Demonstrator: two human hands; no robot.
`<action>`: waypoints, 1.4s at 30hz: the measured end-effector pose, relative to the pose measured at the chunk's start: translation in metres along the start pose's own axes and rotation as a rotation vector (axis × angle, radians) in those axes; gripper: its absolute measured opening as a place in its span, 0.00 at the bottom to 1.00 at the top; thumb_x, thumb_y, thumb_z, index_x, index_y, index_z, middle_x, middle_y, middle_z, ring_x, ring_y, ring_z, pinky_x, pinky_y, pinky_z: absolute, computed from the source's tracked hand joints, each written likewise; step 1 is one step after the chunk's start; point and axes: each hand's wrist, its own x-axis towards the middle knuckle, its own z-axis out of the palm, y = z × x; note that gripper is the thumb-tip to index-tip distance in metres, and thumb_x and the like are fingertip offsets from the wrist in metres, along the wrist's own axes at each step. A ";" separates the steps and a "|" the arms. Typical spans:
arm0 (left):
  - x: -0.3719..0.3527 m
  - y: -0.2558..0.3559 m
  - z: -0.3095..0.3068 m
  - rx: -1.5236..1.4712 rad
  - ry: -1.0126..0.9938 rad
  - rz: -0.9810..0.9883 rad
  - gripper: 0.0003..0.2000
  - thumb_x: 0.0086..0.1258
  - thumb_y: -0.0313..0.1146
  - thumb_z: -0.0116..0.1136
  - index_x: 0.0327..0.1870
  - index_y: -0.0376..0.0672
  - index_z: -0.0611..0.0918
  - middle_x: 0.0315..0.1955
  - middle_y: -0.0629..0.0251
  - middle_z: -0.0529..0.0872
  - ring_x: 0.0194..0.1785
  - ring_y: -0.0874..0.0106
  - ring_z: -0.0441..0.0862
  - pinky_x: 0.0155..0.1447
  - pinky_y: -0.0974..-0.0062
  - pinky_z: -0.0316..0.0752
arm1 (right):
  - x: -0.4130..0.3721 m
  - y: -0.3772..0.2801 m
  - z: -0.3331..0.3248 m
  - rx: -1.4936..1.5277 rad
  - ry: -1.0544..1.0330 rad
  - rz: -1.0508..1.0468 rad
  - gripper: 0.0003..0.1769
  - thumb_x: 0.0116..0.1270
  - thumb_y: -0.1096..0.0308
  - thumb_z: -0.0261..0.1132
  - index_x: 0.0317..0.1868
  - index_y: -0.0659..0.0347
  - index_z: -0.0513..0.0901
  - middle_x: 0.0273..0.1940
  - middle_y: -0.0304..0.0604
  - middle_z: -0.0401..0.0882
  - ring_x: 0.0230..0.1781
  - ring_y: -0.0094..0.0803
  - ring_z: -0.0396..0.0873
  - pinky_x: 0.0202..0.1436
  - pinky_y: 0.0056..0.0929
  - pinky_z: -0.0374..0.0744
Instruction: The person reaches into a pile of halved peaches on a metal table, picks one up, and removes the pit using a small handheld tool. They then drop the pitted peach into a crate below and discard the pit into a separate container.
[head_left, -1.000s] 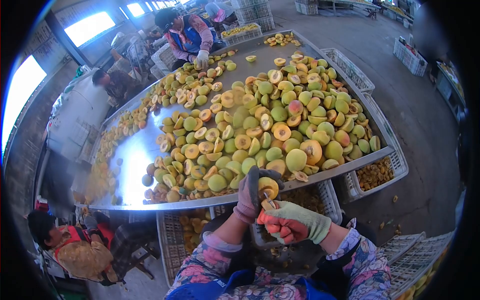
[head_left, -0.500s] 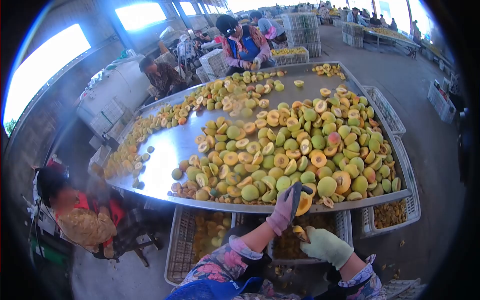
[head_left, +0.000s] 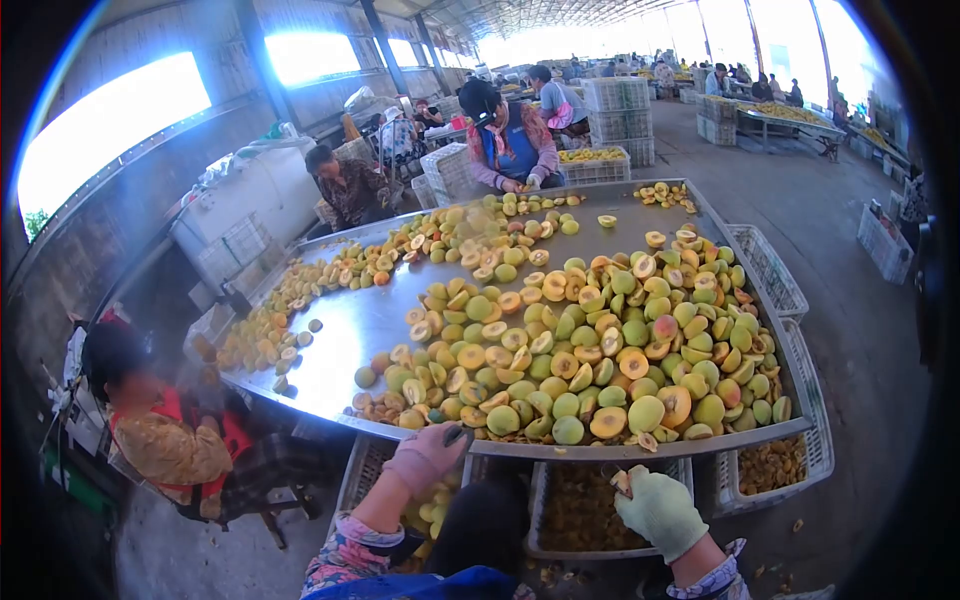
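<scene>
Left hand (head_left: pixel 428 458), pink glove: curled at the near rim of the table (head_left: pixel 700 441), with a dark tip showing at the fingers. Can't tell if it grips anything.
Right hand (head_left: pixel 655 512), green glove: below the rim and closed narrow on a small brown piece (head_left: pixel 622 483). Could be a pit or a tool end, too small to tell.
The peach pile (head_left: pixel 610 350) is a mix of whole fruit and halves, stacked right up to the near rim. The closest fruit is just beyond the left fingertips.

Doing it well, as a judgement:
- Take fruit from the rim row only, since digging into the heap would roll others off.
- Keep the right hand over the pit crate (head_left: pixel 590 551) so any scraps drop inside it.
- Keep the halves crate (head_left: pixel 350 490) separate, as it sits directly under the left hand.

Edges and room:
- The rim lip is low and fruit touches it along most of the near side.
- Bare steel lies to the left of the pile, which gives free sliding room.
- A seated person (head_left: pixel 150 430) is close on the left and another crate (head_left: pixel 815 462) is on the right, so side swing is limited.
- The floor is open to the far right.
</scene>
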 end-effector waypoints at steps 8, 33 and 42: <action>0.103 0.002 -0.015 0.198 0.195 0.016 0.29 0.64 0.53 0.62 0.62 0.45 0.75 0.58 0.51 0.78 0.62 0.53 0.76 0.61 0.59 0.73 | 0.017 0.002 0.037 -0.050 -0.219 -0.101 0.18 0.64 0.55 0.62 0.40 0.63 0.76 0.28 0.54 0.84 0.32 0.53 0.85 0.36 0.49 0.82; 0.311 0.000 0.034 0.205 0.063 0.230 0.39 0.60 0.49 0.69 0.71 0.43 0.66 0.65 0.52 0.73 0.65 0.56 0.75 0.67 0.62 0.73 | 0.039 -0.020 0.036 0.013 -0.161 -0.089 0.12 0.65 0.59 0.60 0.41 0.57 0.80 0.28 0.52 0.83 0.32 0.51 0.83 0.37 0.49 0.80; 0.108 0.097 0.033 -1.723 -1.077 0.250 0.34 0.67 0.40 0.58 0.74 0.42 0.63 0.52 0.55 0.82 0.41 0.62 0.85 0.49 0.65 0.83 | 0.043 -0.024 0.012 0.566 0.115 -0.018 0.13 0.66 0.59 0.65 0.39 0.59 0.73 0.29 0.52 0.77 0.36 0.55 0.81 0.37 0.45 0.77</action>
